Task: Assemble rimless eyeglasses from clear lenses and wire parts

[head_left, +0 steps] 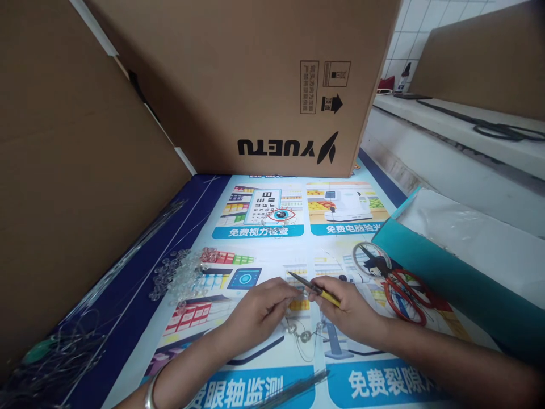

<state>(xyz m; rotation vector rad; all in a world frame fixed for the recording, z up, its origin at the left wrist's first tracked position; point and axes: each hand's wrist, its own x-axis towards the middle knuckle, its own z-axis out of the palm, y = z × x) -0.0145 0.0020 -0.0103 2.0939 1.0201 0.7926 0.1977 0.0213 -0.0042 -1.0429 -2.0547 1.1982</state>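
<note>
My right hand (347, 304) is closed around slim pointed pliers (327, 296) with a yellow handle, their dark tip pointing up and left. Close beside it, my left hand (266, 307) is closed, fingertips pinched at the end of a wired strand of clear beads (305, 336). The strand hangs in a loop between and below both hands. Exactly what lies between the fingertips is partly hidden. To the left of my left hand lies a pile of loose clear beads (181, 278). A bundle of thin straight wires (293, 391) lies near the front edge.
Red-handled scissors (409, 295) lie at right, their blades over a round clear-rimmed dish (372, 259), against a teal box (460, 267). Cardboard (238, 85) walls the back and left. Tangled wires (55, 358) lie at lower left. A printed sheet (298, 250) covers the table.
</note>
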